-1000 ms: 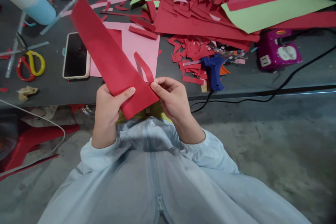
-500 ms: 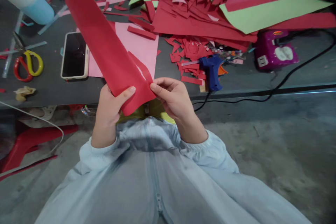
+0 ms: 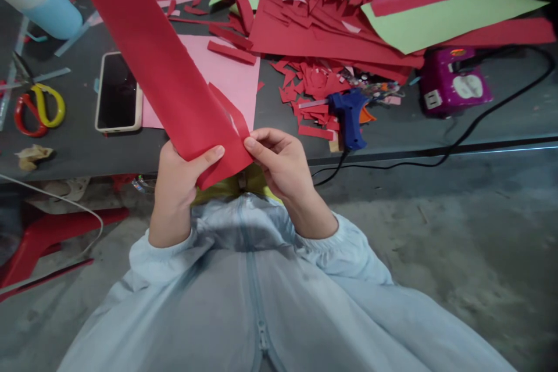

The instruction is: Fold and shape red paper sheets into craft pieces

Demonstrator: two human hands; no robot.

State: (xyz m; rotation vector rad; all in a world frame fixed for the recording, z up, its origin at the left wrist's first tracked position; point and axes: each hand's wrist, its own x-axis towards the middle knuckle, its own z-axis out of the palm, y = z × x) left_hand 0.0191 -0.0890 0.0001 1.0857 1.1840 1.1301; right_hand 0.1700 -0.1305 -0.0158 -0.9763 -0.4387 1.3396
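Note:
A long sheet of red paper (image 3: 152,64) slants up and left from my hands above the table edge. My left hand (image 3: 181,177) is closed on its lower end, thumb on top and the other fingers hidden beneath. A narrow strip (image 3: 229,107) along the sheet's right edge is partly parted from it, with a slit between. My right hand (image 3: 281,163) pinches the paper at the lower right corner, near the foot of that strip. Under the red sheet lies pink paper (image 3: 222,78) on the table.
Left on the dark table (image 3: 91,154) are scissors (image 3: 41,107), a phone (image 3: 117,93) and a white-blue cylinder (image 3: 47,0). Rightward lie red scraps (image 3: 314,78), a blue glue gun (image 3: 349,116), green paper (image 3: 418,26) and a purple box (image 3: 451,81) with a black cord (image 3: 492,104).
The red sheet tilts slightly more to the left, its upper end now reaching the frame's top. Both hands keep their hold. The whole view has shifted a little.

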